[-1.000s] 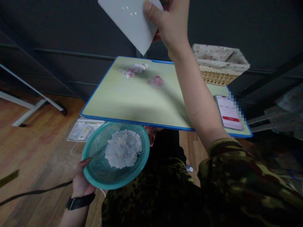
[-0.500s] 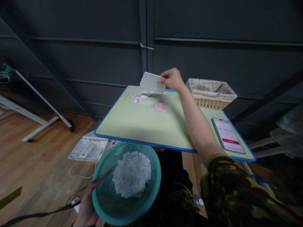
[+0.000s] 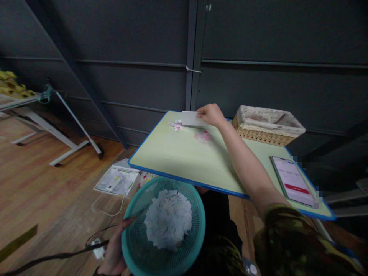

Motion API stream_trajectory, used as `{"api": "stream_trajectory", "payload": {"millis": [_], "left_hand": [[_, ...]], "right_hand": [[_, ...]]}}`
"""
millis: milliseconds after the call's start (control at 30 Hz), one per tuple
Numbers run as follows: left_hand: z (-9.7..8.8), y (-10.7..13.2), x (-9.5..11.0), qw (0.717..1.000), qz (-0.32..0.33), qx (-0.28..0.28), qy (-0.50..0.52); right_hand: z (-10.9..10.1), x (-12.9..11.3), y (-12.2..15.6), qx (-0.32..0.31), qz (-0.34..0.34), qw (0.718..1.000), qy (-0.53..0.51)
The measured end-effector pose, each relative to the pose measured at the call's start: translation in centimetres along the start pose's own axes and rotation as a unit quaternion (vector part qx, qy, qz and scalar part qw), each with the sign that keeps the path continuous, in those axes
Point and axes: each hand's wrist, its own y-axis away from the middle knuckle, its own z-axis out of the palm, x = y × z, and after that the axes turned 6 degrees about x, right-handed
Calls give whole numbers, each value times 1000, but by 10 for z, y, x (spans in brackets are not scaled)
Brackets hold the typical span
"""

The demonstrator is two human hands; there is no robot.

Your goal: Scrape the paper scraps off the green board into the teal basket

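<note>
My right hand (image 3: 211, 114) pinches a white flat plastic scraper (image 3: 190, 119) by its right end, over the far part of the table. The scraper's lower edge is down by a small heap of white and pink paper scraps (image 3: 175, 125), partly covering it. In front lies a pink stain or patch (image 3: 202, 137) on the tabletop. My left hand (image 3: 115, 245) is closed on the rim of a teal plastic colander (image 3: 201, 222), held below the table's near edge. White paper shreds (image 3: 169, 220) are piled inside the colander.
The pale green table (image 3: 172, 157) has a blue edge. A lined wicker basket (image 3: 266, 130) stands at its back right, and a phone (image 3: 293, 180) lies at the right. An open white box (image 3: 117, 182) with cables sits on the floor to the left. Dark panels rise behind.
My right hand has lowered the scraper toward the tabletop, and it now covers more of the paper scraps. The whole view has shifted, so everything appears further right and lower.
</note>
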Motion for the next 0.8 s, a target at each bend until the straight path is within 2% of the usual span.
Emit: {"api": "stream_trajectory", "payload": {"millis": [167,333,533,600,733,800], "left_hand": [[2,-2,0,1000,15,-4,-9],[0,-9,-2,999,25,-18,-22],[0,-4,-1,999,5,-28,-28],[-2,0,0,999,-12,-31,-31],[-11,11,0,992,-118,-31,-22],[-14,15,0,989,-144,-38,-6]], "right_hand": [[-1,-6,2,-30,2,998,48],[-2,2,2,23,56,996,69],[6,0,3,-34,41,995,88],[6,1,2,-26,47,994,95],[6,1,2,-28,57,993,104],[7,2,3,-40,50,993,100]]}}
